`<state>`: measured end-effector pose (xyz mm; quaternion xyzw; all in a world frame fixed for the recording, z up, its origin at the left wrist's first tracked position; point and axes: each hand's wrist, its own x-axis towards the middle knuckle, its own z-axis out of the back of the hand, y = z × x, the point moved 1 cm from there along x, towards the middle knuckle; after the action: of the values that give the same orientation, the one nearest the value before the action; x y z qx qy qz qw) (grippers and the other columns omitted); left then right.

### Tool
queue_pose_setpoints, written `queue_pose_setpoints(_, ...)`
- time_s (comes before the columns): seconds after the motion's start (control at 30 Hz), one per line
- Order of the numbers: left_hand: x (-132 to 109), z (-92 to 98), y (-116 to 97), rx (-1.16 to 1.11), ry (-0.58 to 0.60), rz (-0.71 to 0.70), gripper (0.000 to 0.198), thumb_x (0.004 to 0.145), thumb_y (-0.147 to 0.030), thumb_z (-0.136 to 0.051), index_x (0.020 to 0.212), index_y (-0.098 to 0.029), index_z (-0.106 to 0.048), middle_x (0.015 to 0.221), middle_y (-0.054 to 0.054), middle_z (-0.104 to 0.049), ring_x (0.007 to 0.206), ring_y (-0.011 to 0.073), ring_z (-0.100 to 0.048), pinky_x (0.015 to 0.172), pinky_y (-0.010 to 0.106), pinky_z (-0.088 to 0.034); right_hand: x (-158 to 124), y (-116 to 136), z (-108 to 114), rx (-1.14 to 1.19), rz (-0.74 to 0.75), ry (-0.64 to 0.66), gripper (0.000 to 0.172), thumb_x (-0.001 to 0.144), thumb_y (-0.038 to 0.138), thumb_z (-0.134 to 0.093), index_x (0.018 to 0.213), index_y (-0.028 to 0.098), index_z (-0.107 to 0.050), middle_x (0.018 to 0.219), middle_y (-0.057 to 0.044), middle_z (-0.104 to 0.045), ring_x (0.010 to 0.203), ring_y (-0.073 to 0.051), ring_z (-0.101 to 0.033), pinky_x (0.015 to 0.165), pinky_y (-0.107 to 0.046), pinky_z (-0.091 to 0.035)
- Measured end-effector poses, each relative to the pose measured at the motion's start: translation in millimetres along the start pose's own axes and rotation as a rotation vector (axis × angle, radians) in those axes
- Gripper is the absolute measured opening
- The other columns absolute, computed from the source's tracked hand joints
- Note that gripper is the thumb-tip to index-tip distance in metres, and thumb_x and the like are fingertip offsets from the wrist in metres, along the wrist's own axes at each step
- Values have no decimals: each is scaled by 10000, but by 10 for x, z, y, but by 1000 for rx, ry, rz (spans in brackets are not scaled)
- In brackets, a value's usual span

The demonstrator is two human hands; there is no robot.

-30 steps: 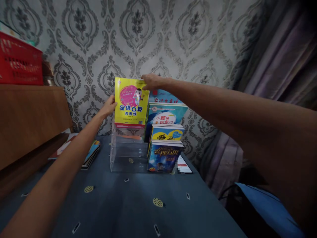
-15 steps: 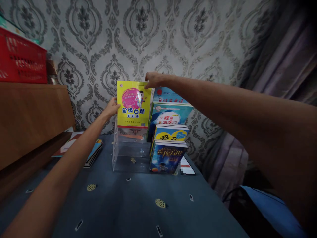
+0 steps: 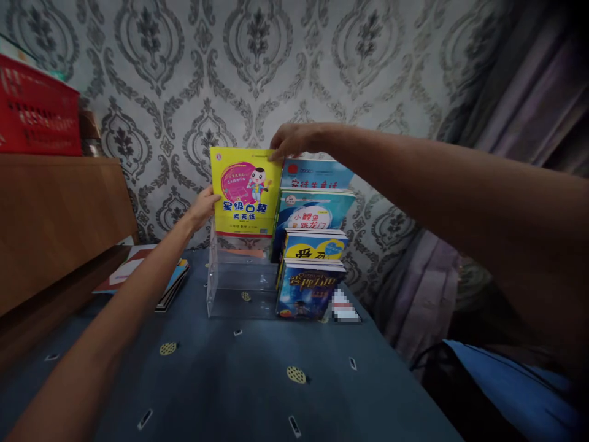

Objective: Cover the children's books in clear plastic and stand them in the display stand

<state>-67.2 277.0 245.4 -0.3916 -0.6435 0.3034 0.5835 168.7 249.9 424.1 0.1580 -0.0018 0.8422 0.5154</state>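
A yellow workbook (image 3: 243,190) with a pink circle and a cartoon child stands upright at the back left of a clear tiered book rack (image 3: 234,304). My left hand (image 3: 202,207) grips its left edge, with the fingertips behind it out of sight. From the upper right, my right hand (image 3: 292,140) pinches the top right corner. Beside the workbook, the rack's right half holds a light-blue book (image 3: 317,175), a teal book (image 3: 308,209), yellow-and-blue books (image 3: 315,245) and dark-blue books (image 3: 306,291) in front.
Several stacked books (image 3: 172,285) lie on the blue tablecloth (image 3: 221,387) at left, beside a wooden cabinet (image 3: 64,215) with a red basket (image 3: 39,110) on top. A phone-like device (image 3: 345,310), partly blurred, lies right of the rack. A grey curtain (image 3: 427,270) hangs at right.
My right hand has shifted slightly at the workbook's top right corner, its fingers now lower over the edge. The workbook stays at the rack's back left; the view has drifted slightly.
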Motion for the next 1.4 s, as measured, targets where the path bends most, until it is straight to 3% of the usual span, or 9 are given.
queue_pose_setpoints(0.2, 39, 3, 66, 51, 1, -31, 417, 625, -158, -606, 1040, -188, -594, 937, 49, -742, 909, 246, -715, 884, 419, -573, -42, -37, -63, 2, 16, -18, 218, 965, 140, -618, 1132, 48, -723, 878, -62, -720, 790, -124, -603, 735, -261, -450)
queue_pose_setpoints(0.43, 76, -2, 108, 89, -23, -48, 414, 601, -177, -596, 1015, -178, -597, 967, 61, -749, 944, 263, -715, 907, 434, -572, -30, -73, -118, -44, 55, -91, 185, 914, 231, -702, 1065, 143, -762, 989, -81, -761, 906, -252, -694, 796, -377, -557)
queue_pose_setpoints(0.87, 1, 7, 69, 57, -18, -61, 357, 637, -207, -639, 989, -157, -609, 946, 88, -764, 1014, 301, -719, 935, 463, -581, -36, -166, -189, -80, 82, -134, 282, 929, 337, -667, 1157, 178, -720, 1015, -86, -743, 944, -280, -688, 784, -393, -575)
queue_pose_setpoints(1.03, 3, -18, 68, 59, -43, -82, 337, 721, -319, -697, 1004, -152, -621, 965, 101, -763, 1000, 291, -723, 908, 441, -594, -122, -184, -185, -75, 74, -150, 254, 930, 310, -656, 1135, 176, -725, 1049, -98, -739, 964, -284, -680, 805, -401, -571)
queue_pose_setpoints(1.2, 53, -19, 112, 82, -83, -98, 387, 727, -369, -718, 1038, -165, -611, 985, 85, -761, 986, 269, -725, 874, 391, -597, -159, -226, -179, -99, 87, -187, 357, 920, 352, -667, 1227, 172, -687, 1107, -111, -726, 989, -299, -665, 831, -411, -563)
queue_pose_setpoints(1.4, 64, -33, 156, 91, -92, -157, 472, 677, -382, -743, 1070, -182, -575, 1015, 65, -751, 952, 244, -721, 857, 354, -582, -283, -161, -189, -145, 77, -323, 390, 926, 190, -602, 1315, 162, -611, 1240, -119, -691, 1134, -294, -629, 971, -396, -526)
